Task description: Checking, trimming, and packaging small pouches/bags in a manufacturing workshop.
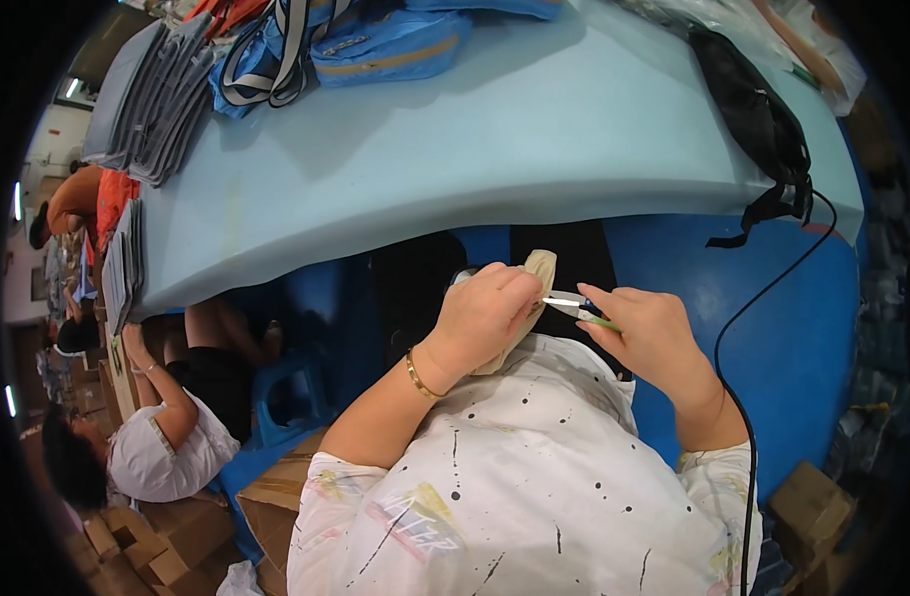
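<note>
In front of my lap, my left hand (485,316) is closed on a beige cloth piece (541,266); the top of it rises above my fingers and a lower part hangs below. My right hand (645,333) grips small thread snips (566,303) with pale blades and a green part on the handle. The blade tips point left and meet the cloth beside my left fingertips. Whether the blades touch a thread is too small to tell.
A table with a pale blue cover (395,179) lies ahead. On it are blue bags (390,50), stacked grey folded pieces (152,94) and a black bag (753,104). A black cable (772,298) runs down on the right. A co-worker (172,447) sits at left near a cardboard box (281,487).
</note>
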{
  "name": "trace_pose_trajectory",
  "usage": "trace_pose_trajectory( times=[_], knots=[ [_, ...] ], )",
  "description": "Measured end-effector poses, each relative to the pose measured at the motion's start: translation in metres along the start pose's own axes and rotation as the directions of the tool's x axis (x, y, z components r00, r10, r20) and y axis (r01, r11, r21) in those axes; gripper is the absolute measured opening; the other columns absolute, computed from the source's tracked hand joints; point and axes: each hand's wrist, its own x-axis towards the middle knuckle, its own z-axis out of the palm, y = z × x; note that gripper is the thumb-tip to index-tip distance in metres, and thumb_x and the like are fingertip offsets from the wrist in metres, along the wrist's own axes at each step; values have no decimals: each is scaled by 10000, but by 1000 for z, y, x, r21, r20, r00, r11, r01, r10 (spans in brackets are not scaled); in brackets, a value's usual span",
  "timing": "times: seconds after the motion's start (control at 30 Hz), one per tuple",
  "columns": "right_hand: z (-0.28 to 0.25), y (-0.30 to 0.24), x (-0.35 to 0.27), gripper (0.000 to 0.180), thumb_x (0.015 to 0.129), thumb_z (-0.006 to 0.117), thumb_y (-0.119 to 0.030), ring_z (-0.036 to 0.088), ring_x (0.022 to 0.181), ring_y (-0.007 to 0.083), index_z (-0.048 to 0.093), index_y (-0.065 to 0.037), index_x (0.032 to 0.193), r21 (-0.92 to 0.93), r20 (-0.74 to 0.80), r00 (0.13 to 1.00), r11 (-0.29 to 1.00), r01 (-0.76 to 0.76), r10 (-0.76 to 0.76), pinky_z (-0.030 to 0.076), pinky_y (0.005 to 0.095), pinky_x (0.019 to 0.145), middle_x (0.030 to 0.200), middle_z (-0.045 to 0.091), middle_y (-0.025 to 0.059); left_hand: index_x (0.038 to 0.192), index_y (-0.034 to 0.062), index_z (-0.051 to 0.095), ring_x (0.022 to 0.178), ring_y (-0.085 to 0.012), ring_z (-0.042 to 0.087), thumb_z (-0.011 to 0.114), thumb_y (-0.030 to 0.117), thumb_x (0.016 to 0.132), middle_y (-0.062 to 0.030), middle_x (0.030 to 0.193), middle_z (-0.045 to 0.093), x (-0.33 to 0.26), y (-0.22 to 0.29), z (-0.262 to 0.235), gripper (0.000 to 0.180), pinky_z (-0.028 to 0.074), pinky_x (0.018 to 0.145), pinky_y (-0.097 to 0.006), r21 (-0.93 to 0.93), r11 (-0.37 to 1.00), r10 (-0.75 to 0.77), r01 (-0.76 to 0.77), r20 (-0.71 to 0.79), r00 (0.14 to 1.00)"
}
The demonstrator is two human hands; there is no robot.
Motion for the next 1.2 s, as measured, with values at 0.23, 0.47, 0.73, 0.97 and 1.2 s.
trace_pose_trajectory(
  times=[0.23, 0.47, 0.73, 0.97, 1.2],
  knots=[
    [-7, -2, 7, 318, 745, 707, -210, 579, 547, 216, 653, -68, 1024, -71, 72, 996, 996, 63, -57, 447, 321, 472, 652, 579, 46, 812, 83, 571, 648, -223, 544, 643, 52, 758, -45, 701, 553, 1, 5, -1, 96, 446, 530, -322, 29, 1000, -3, 3, -9, 1000],
    [-11, -4, 9, 291, 734, 704, -214, 593, 541, 207, 659, -65, 980, -137, 115, 991, 988, 77, -62, 459, 309, 465, 643, 588, 34, 787, 88, 571, 637, -216, 543, 642, 56, 753, -37, 688, 554, 3, 8, 0, 85, 447, 524, -316, 48, 999, 13, -12, -20, 1000],
    [-13, 1, 12, 304, 729, 716, -165, 580, 581, 244, 648, -69, 1010, -36, -1, 1000, 999, -8, 8, 459, 320, 518, 710, 601, 74, 814, 74, 564, 651, -235, 550, 623, 36, 770, -63, 723, 565, -2, 4, -1, 83, 458, 544, -313, 21, 999, -34, 35, -33, 999],
    [70, 61, 30, 326, 827, 655, -109, 518, 1072, 133, 491, -41, 1100, 758, 32, 983, 637, -143, 182, 407, 289, 898, 1183, 582, 90, 1012, 48, 490, 622, -126, 504, 496, 66, 924, -63, 821, 549, -15, -2, 5, 90, 429, 565, -238, -497, 833, -394, 244, -223, 892],
    [111, 44, 46, 314, 789, 720, -110, 505, 919, 98, 506, -65, 1015, 948, 63, 983, 297, -112, 171, 412, 265, 851, 963, 556, 1, 1126, 41, 484, 742, -106, 520, 494, 41, 912, -66, 993, 546, -29, -7, -18, 215, 429, 628, -209, -580, 760, -526, 295, -281, 803]
  ],
)
